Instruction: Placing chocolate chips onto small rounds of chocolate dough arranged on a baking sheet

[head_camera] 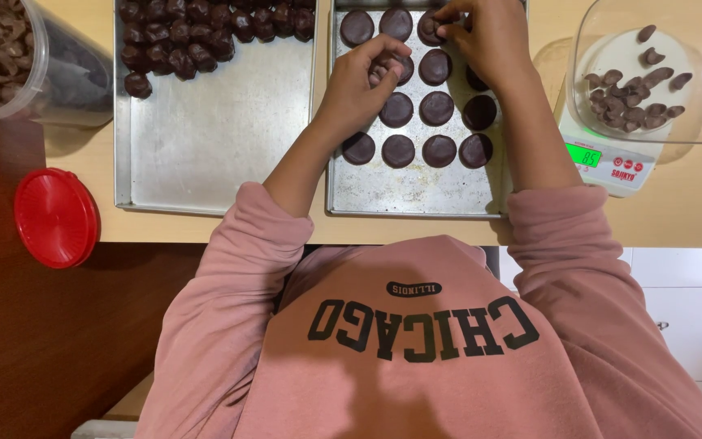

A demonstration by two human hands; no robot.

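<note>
A metal tray [416, 195] holds rows of flat round dark chocolate discs [439, 150]. My left hand [363, 85] hovers over the tray's left columns, its fingertips pinched on a small brown piece [379, 75]. My right hand [485, 41] reaches to the top row, and its fingertips grip a disc [429, 27] there. My pink sleeves fill the lower part of the view.
A second metal tray [213, 154] on the left has lumpy dark chocolate pieces [180, 36] in its far corner. At the right a white kitchen scale [611, 162] carries a clear bowl [676, 122] of small brown pieces. A red lid [57, 218] and a clear tub [10, 65] sit left.
</note>
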